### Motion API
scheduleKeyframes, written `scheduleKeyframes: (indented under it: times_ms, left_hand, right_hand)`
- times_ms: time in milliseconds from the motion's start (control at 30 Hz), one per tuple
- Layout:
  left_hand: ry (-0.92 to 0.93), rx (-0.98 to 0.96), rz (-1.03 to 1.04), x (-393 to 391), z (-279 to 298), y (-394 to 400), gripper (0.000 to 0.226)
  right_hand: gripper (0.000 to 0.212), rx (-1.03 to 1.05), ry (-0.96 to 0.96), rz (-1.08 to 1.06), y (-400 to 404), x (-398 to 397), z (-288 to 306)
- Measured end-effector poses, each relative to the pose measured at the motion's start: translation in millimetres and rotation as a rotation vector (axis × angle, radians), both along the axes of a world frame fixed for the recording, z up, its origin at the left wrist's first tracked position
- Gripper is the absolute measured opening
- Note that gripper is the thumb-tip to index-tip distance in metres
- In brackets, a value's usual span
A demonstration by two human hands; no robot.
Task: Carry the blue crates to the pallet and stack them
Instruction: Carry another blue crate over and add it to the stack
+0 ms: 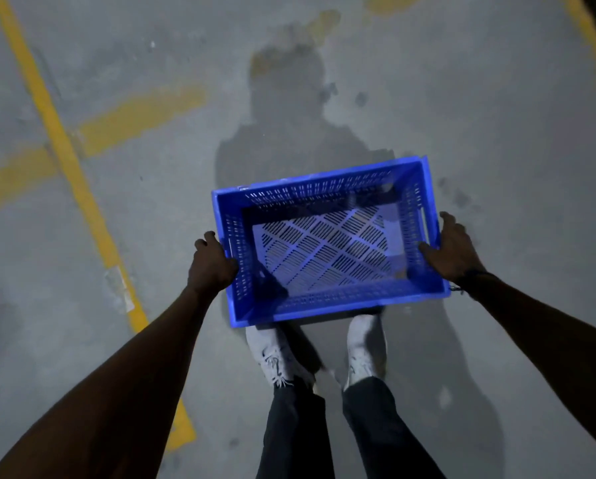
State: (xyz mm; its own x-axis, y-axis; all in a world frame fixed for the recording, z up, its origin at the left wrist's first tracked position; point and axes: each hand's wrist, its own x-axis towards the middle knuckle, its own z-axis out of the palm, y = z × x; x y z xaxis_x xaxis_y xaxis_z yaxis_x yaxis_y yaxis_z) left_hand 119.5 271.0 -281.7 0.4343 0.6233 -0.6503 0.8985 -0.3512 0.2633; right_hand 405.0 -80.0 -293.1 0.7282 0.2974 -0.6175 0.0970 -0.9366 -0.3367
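An empty blue crate [327,307] with slotted walls and a lattice floor hangs level in front of me, above my feet. My left hand [210,261] grips its left short side at the handle slot. On the opposite short side my right hand [453,250] holds the rim, thumb inside the wall. Both arms are stretched forward. No pallet is in view.
Grey concrete floor lies all around, with a long yellow painted line [64,146] running down the left and shorter yellow strokes crossing it. My white shoes [275,354] and dark trousers stand just below the crate. My shadow falls ahead on the floor.
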Motion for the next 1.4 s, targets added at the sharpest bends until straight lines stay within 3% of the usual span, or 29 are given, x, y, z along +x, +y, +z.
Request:
scheduleKeyframes:
  times_ms: [133, 300, 567, 667, 833, 967, 1200, 1300, 1400]
  left_hand:
    - [-0.003, -0.037, 0.054, -3.3, -36.5, -6.6, 0.068]
    - [-0.079, -0.111, 0.141, -7.0, -52.4, -7.3, 0.074]
    - [-0.086, -0.041, 0.127, -13.9, 5.7, 14.8, 0.079]
    - [-0.045, -0.024, 0.065, -15.6, 56.5, 36.0, 0.089]
    - [-0.053, 0.079, -0.031, -20.8, 179.6, 71.8, 0.079]
    - [-0.054, 0.17, -0.071, -31.7, 292.4, 91.8, 0.083]
    - [-0.093, 0.322, -0.018, -79.0, 473.8, 103.3, 0.089]
    - [-0.098, 0.361, 0.043, -123.0, 533.4, 108.5, 0.091]
    - [-0.082, 0.386, 0.151, -173.9, 578.3, 109.2, 0.09]
  right_hand:
    - [0.094, -0.021, -0.048, 0.013, -3.3, -0.9, -35.1]
    - [0.102, -0.005, 0.051, -0.067, 8.0, 3.8, -44.9]
    - [0.1, 0.002, 0.205, -0.087, 16.0, 12.4, -10.3]
    - [0.104, 0.005, 0.212, -0.05, 23.2, 0.1, 23.0]
    - [0.107, -0.009, 0.242, -0.019, 44.4, -22.9, 102.3]
    - [0.101, 0.019, 0.229, -0.01, 71.2, -45.1, 187.1]
    - [0.105, 0.088, 0.196, 0.005, 130.3, -70.4, 356.2]
    - [0.11, 0.129, 0.133, 0.111, 165.8, -77.6, 425.7]
    - [0.097, 0.128, 0.028, 0.27, 212.3, -88.7, 485.9]
